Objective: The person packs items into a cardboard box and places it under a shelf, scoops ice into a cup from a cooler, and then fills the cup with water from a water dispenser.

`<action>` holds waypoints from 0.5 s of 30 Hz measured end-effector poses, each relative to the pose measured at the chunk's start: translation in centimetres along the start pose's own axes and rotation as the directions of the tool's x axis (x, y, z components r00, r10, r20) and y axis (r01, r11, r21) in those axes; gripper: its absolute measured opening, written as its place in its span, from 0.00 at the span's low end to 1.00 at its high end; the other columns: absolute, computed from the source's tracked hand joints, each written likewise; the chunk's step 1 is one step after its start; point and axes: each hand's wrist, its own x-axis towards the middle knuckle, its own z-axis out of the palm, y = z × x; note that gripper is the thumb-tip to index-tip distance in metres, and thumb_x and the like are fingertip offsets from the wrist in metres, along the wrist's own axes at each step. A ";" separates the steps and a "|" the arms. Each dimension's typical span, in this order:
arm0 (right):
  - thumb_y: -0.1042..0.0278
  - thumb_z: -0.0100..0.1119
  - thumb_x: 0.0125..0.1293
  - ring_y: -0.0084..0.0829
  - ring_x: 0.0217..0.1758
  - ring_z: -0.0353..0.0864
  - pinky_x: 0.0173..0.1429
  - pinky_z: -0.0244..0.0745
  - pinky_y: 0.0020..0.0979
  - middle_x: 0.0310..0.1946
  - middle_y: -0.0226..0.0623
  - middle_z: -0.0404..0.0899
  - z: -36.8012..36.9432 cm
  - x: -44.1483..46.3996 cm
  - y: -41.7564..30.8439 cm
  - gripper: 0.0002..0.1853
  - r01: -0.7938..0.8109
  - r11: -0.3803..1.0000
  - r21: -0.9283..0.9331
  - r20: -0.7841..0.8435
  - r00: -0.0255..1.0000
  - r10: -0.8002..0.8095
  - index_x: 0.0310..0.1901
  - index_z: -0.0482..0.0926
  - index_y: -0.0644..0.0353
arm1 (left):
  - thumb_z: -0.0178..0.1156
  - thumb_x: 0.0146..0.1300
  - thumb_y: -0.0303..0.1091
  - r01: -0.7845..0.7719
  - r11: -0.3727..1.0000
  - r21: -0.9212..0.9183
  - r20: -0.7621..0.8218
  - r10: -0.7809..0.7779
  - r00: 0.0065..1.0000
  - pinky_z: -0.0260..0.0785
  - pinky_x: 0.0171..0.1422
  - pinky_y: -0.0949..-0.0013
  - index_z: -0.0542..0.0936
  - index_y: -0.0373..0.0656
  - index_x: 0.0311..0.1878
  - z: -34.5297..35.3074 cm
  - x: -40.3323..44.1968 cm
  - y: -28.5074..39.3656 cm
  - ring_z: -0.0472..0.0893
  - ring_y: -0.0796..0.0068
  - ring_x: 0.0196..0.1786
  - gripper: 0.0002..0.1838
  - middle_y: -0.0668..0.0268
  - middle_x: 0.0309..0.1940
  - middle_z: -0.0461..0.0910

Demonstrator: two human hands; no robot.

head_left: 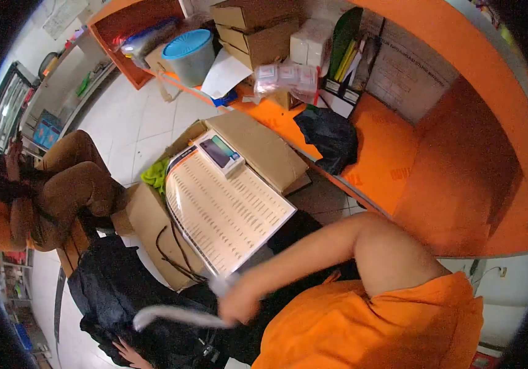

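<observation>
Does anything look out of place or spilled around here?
I see no spill or clear damage. The large printed sheet lies askew over the open cardboard box, with a white device near its upper end. The crumpled black bag slumps at the orange shelf's edge, which looks untidy.

hands [239,305]: one blurred, holding whitish strip [184,315] | printed sheet [233,215] over carton [147,218] | device [220,154] on sheet

The person wears a bright orange top [338,326] with a loose, creased short sleeve [430,307]. Black cloth [178,335] covers the lap, a small shiny piece [208,349] on it too unclear to identify. The 2 hands, right hand [239,301] and left hand [131,354], are bare.
</observation>
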 end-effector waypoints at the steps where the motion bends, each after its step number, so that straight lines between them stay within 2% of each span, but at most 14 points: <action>1: 0.69 0.60 0.61 0.48 0.42 0.83 0.48 0.77 0.48 0.35 0.52 0.83 1.5 -1.3 -0.7 0.07 0.222 0.971 0.094 0.009 0.975 -0.223 0.36 0.79 0.64 | 0.63 0.65 0.50 -0.019 1.000 -0.011 0.015 0.019 1.000 0.50 0.79 0.42 0.71 0.44 0.72 -0.2 0.1 -0.5 0.63 0.46 0.75 0.35 0.47 0.73 0.65; 2: 0.68 0.59 0.63 0.46 0.45 0.83 0.50 0.76 0.47 0.37 0.52 0.83 2.6 -2.4 -1.1 0.08 0.428 0.886 0.180 -0.003 0.901 -0.435 0.37 0.79 0.64 | 0.63 0.65 0.51 -0.035 0.999 -0.028 0.016 0.035 0.999 0.51 0.79 0.42 0.71 0.45 0.72 -0.5 0.3 -1.2 0.64 0.46 0.75 0.36 0.46 0.74 0.65; 4: 0.66 0.58 0.67 0.43 0.43 0.82 0.49 0.74 0.45 0.35 0.50 0.81 -1.0 -8.8 1.0 0.09 0.082 0.947 0.309 -0.396 0.917 0.050 0.36 0.76 0.64 | 0.64 0.64 0.53 -0.068 0.996 -0.065 0.034 0.071 0.997 0.52 0.77 0.41 0.71 0.46 0.73 -0.3 0.7 -1.8 0.65 0.46 0.74 0.37 0.46 0.74 0.63; 5: 0.63 0.62 0.64 0.45 0.48 0.79 0.53 0.72 0.47 0.40 0.50 0.80 -2.3 -12.3 3.3 0.12 -0.026 0.922 0.386 -0.642 0.710 0.289 0.41 0.76 0.63 | 0.64 0.63 0.54 -0.091 0.992 -0.086 0.036 0.094 0.995 0.53 0.77 0.40 0.71 0.46 0.73 -0.3 0.7 -2.2 0.65 0.46 0.74 0.38 0.46 0.75 0.63; 6: 0.61 0.65 0.61 0.46 0.53 0.77 0.57 0.71 0.48 0.46 0.49 0.78 -1.7 -16.4 7.2 0.17 -0.219 0.915 0.340 -0.878 0.274 0.392 0.46 0.75 0.61 | 0.65 0.63 0.55 -0.123 0.986 -0.112 0.037 0.128 0.991 0.53 0.76 0.39 0.70 0.47 0.73 -0.2 1.0 -2.8 0.66 0.46 0.74 0.39 0.45 0.75 0.62; 7: 0.58 0.68 0.59 0.48 0.58 0.75 0.60 0.69 0.50 0.51 0.49 0.77 -0.9 -20.8 11.4 0.23 -0.582 0.731 0.356 -0.934 -0.243 0.262 0.52 0.75 0.60 | 0.65 0.62 0.56 -0.166 0.974 -0.152 0.034 0.173 0.984 0.54 0.76 0.39 0.70 0.47 0.73 -0.2 1.1 -3.2 0.66 0.47 0.73 0.40 0.45 0.75 0.62; 8: 0.55 0.71 0.56 0.49 0.63 0.72 0.64 0.68 0.52 0.56 0.48 0.75 0.2 -25.7 15.5 0.29 -0.788 0.303 0.536 -0.826 -0.564 -0.005 0.57 0.75 0.58 | 0.66 0.62 0.57 -0.220 0.956 -0.196 0.026 0.229 0.973 0.54 0.75 0.38 0.70 0.48 0.74 -0.2 1.2 -4.1 0.67 0.47 0.73 0.40 0.45 0.75 0.61; 9: 0.54 0.77 0.50 0.55 0.72 0.63 0.69 0.62 0.59 0.66 0.48 0.69 0.6 -28.8 13.9 0.43 -0.742 0.027 0.670 -0.733 -0.656 0.182 0.67 0.68 0.55 | 0.66 0.61 0.59 -0.288 0.919 -0.270 0.007 0.301 0.953 0.55 0.75 0.38 0.70 0.48 0.74 0.0 1.2 -5.0 0.67 0.47 0.72 0.41 0.44 0.76 0.61; 10: 0.55 0.78 0.50 0.54 0.76 0.57 0.71 0.60 0.62 0.72 0.46 0.64 3.5 -31.3 16.5 0.47 -0.679 -0.174 0.713 -0.621 -0.727 0.293 0.72 0.65 0.51 | 0.66 0.61 0.60 -0.349 0.880 -0.324 -0.003 0.368 0.930 0.55 0.74 0.37 0.70 0.49 0.74 -0.2 1.2 -6.0 0.68 0.47 0.72 0.42 0.44 0.76 0.60; 11: 0.58 0.73 0.57 0.53 0.73 0.65 0.70 0.65 0.57 0.69 0.48 0.71 8.6 -35.6 21.5 0.36 -0.722 -0.274 0.636 -0.654 -0.692 0.306 0.67 0.73 0.52 | 0.67 0.60 0.61 -0.396 0.852 -0.341 0.006 0.424 0.906 0.56 0.73 0.36 0.70 0.49 0.74 -0.6 0.8 -6.6 0.69 0.47 0.72 0.43 0.44 0.76 0.59; 12: 0.63 0.67 0.62 0.52 0.64 0.77 0.66 0.72 0.50 0.56 0.49 0.82 9.3 -38.9 20.8 0.21 -0.600 -0.116 0.791 -0.473 -0.721 0.507 0.57 0.82 0.57 | 0.66 0.59 0.62 -0.358 0.913 -0.197 0.053 0.374 0.926 0.54 0.74 0.35 0.70 0.52 0.74 -3.4 0.0 -4.4 0.68 0.46 0.72 0.43 0.44 0.76 0.60; 13: 0.66 0.62 0.65 0.54 0.56 0.82 0.61 0.76 0.46 0.46 0.51 0.85 11.1 -41.4 22.8 0.14 -0.487 0.089 0.869 -0.492 -0.831 0.260 0.48 0.85 0.63 | 0.65 0.59 0.63 -0.320 0.946 -0.043 0.100 0.323 0.941 0.52 0.74 0.34 0.70 0.55 0.74 -6.5 -0.9 -1.8 0.67 0.45 0.73 0.43 0.45 0.76 0.60; 14: 0.63 0.60 0.68 0.53 0.58 0.81 0.61 0.74 0.46 0.51 0.51 0.84 9.9 -43.1 21.4 0.16 -0.399 0.231 0.887 -0.447 -0.868 0.216 0.52 0.83 0.64 | 0.65 0.58 0.65 -0.275 0.955 0.111 0.144 0.258 0.955 0.50 0.75 0.32 0.70 0.58 0.75 -10.5 -2.0 1.9 0.66 0.43 0.73 0.42 0.46 0.76 0.61; 15: 0.60 0.59 0.70 0.50 0.59 0.81 0.62 0.73 0.44 0.52 0.51 0.84 6.3 -42.6 16.6 0.19 -0.298 0.212 0.931 -0.345 -0.907 0.241 0.55 0.81 0.65 | 0.63 0.58 0.66 -0.166 0.984 0.070 0.201 0.149 0.968 0.46 0.74 0.29 0.71 0.65 0.74 -13.6 -2.3 4.4 0.59 0.39 0.76 0.41 0.47 0.76 0.61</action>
